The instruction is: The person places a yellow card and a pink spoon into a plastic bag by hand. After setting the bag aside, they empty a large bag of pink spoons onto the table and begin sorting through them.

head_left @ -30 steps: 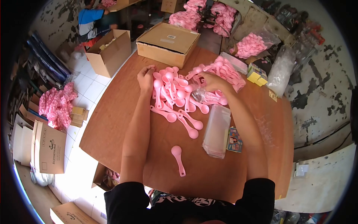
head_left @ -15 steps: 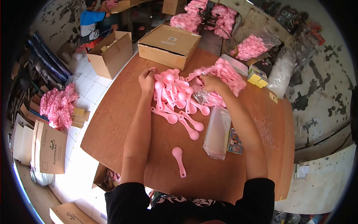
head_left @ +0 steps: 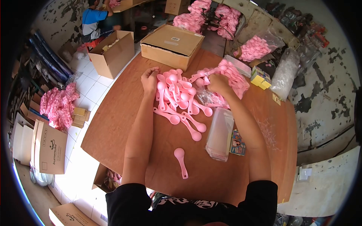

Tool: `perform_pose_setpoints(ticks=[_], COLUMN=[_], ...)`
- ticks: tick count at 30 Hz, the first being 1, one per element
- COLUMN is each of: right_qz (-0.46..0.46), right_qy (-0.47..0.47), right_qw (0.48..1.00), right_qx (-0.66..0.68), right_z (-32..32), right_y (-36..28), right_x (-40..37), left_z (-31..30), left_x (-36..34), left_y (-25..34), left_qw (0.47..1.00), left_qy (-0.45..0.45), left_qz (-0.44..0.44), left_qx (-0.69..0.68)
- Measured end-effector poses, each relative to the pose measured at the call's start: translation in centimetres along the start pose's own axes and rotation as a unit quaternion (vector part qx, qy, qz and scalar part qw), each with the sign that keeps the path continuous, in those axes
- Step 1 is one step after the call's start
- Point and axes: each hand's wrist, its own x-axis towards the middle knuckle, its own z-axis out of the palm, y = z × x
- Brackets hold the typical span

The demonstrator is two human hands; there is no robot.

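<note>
Pink measuring spoons [head_left: 174,89] lie heaped on the wooden table [head_left: 166,150]. At the heap's upper left edge is my left hand [head_left: 150,77], its fingers curled; whether they hold anything is hidden. My right hand [head_left: 216,82] is closed at the near side of a clear bag of pink spoons [head_left: 234,80], right of the heap; what its fingers grip is too small to make out. One single spoon [head_left: 180,160] lies apart, nearer my body. A stack of clear plastic sleeves [head_left: 220,133] rests below my right hand, beside a small printed box [head_left: 237,143].
A closed cardboard box [head_left: 171,45] stands at the table's far edge. Yellow boxes [head_left: 260,78] and a roll of clear plastic [head_left: 285,73] are at the right. Beyond an open carton [head_left: 112,54], a person in blue [head_left: 94,19] sits at the far left.
My right hand has shifted slightly up and right near the bag, its fingers turned a little. My left hand has barely moved.
</note>
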Motion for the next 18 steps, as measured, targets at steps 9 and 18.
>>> perform_pose_setpoints(ticks=[9,18], right_qz=[0.029,0.115], right_qy=[0.107,0.239], right_qw=[0.974,0.761], right_qx=[0.198,0.592], right_z=[-1.0,-3.3], right_y=[1.1,3.4], right_x=[-1.1,-4.1], left_z=[0.3,0.3], left_x=[-0.5,-0.1], left_y=[0.7,0.2], left_qw=[1.0,1.0], left_qy=[0.009,0.012], left_qz=[0.002,0.003], left_qx=[0.014,0.006])
